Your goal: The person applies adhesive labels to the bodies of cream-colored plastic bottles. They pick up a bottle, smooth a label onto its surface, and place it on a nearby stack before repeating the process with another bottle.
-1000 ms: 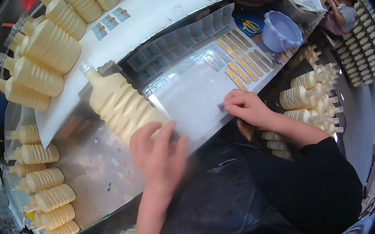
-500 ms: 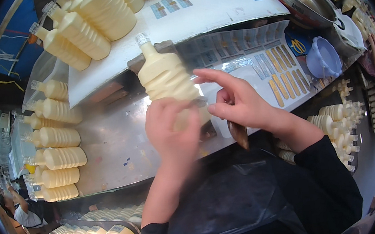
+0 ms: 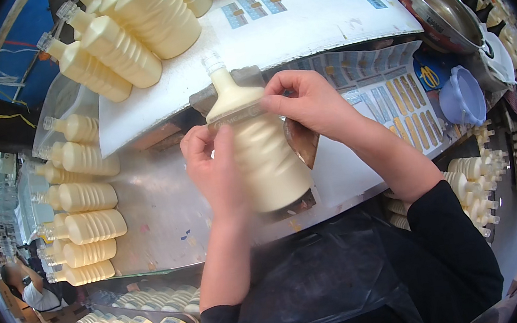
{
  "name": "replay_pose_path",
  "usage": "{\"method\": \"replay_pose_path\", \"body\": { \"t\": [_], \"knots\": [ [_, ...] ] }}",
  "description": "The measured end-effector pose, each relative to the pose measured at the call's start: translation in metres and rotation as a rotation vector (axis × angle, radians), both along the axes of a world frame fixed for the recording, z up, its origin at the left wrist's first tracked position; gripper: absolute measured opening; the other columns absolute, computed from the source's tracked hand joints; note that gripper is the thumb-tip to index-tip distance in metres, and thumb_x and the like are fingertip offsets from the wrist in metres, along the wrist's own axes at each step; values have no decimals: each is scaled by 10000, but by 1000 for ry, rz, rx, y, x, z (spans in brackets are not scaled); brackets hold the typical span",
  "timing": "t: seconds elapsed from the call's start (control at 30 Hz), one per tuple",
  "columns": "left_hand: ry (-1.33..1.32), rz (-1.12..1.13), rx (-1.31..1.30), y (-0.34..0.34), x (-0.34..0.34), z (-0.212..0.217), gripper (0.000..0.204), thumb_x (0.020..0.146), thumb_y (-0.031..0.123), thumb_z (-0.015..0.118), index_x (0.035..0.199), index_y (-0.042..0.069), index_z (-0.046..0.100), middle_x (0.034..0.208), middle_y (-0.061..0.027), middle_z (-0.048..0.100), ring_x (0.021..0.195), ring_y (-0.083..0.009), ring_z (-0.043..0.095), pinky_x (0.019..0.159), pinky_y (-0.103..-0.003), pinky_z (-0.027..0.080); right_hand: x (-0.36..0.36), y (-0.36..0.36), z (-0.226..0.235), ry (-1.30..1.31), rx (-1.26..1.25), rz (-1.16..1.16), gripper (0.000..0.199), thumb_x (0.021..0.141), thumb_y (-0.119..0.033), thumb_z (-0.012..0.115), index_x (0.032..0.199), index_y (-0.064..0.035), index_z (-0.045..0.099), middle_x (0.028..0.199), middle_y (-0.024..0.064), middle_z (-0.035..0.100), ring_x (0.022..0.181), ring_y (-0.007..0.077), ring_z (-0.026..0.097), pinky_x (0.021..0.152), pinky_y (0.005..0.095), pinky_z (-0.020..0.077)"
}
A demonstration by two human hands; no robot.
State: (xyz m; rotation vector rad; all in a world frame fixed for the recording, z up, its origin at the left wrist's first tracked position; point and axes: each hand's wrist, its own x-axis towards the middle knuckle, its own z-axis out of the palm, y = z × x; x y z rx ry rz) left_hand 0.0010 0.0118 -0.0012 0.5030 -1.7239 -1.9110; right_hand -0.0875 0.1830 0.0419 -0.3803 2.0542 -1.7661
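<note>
Head view: left hand point(image 3: 216, 170) and right hand point(image 3: 306, 101) pinch a cream bottle point(image 3: 258, 145) over bare metal table point(image 3: 162, 218).

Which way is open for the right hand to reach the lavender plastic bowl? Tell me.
Probably the direct one: the right hand is now pressing a label band on the cream bottle, and only flat label sheets lie between it and the lavender bowl.
</note>
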Motion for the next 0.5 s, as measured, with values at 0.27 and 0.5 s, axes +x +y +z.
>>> {"method": "replay_pose_path", "body": {
  "t": [0.27,0.5],
  "knots": [
    [-76,-66,368,-2,-6,7,213,939,34,626,1136,8,549,1212,-75,524,968,-119,579,880,-264,494,-10,-9,-12,98,66,1,191,968,-173,705,923,6,654,786,-16,646,713,27,562,607,217,477],
    [-54,-91,259,7,-18,22,390,999,105,627,1348,-3,492,1196,-95,581,1073,-151,587,950,-305,504,-15,-6,-6,38,33,51,193,954,-155,708,865,2,639,759,-25,630,690,23,556,585,212,465]
  ]
}}
